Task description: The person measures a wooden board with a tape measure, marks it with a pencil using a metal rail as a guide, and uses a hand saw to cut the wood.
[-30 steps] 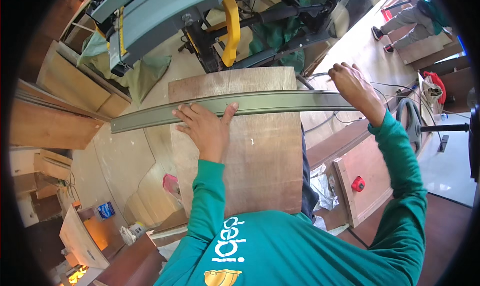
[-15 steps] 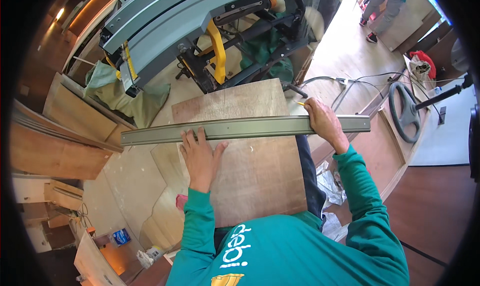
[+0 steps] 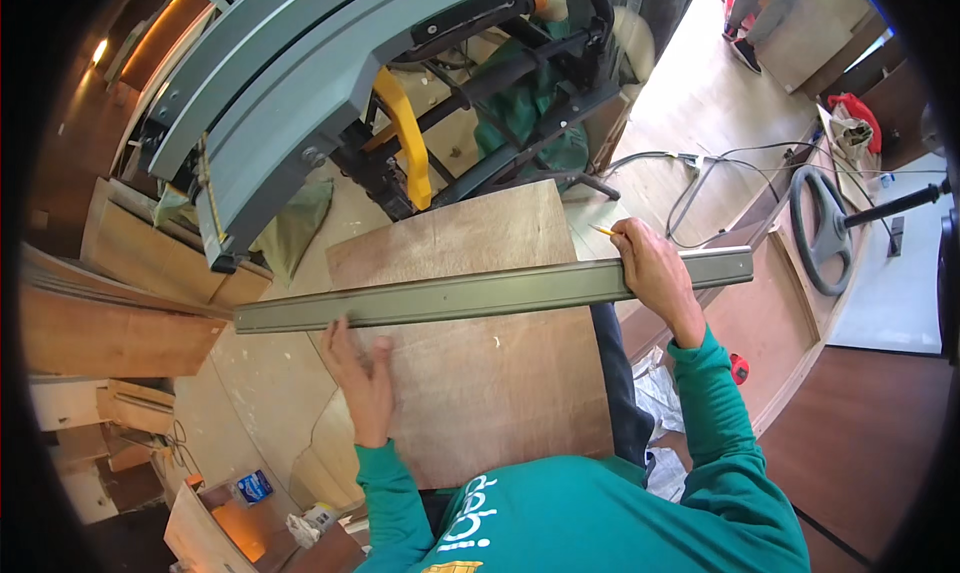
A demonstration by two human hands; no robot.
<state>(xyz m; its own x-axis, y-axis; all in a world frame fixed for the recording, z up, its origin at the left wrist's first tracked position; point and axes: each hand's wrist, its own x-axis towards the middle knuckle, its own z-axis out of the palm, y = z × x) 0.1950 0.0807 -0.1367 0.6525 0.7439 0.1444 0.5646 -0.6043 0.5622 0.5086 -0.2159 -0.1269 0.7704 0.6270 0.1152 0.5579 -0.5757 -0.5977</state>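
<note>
A long grey-green metal rail (image 3: pixel 470 293) lies crosswise over a plywood board (image 3: pixel 500 393), its ends reaching past both sides. My right hand (image 3: pixel 658 281) is closed over the rail's right part, and a yellow pencil (image 3: pixel 603 230) sticks out from its fingers. At the rail's near edge, left of the middle, my left hand (image 3: pixel 362 378) is open, thumb apart from the fingers, slightly blurred. Its fingertips are at or just under the edge; whether they touch is unclear.
Beyond the board stands a grey machine (image 3: pixel 300 93) with a yellow lever (image 3: pixel 403 138). Cables (image 3: pixel 690 163) run over the floor at the right, near a handwheel (image 3: pixel 820 230). A person (image 3: pixel 765 18) stands far right. Plywood sheets (image 3: pixel 120 323) lean at the left.
My left hand has slid off the rail's face toward me and left. The rail's left end has swung nearer, so it lies more slanted. My right hand keeps its hold.
</note>
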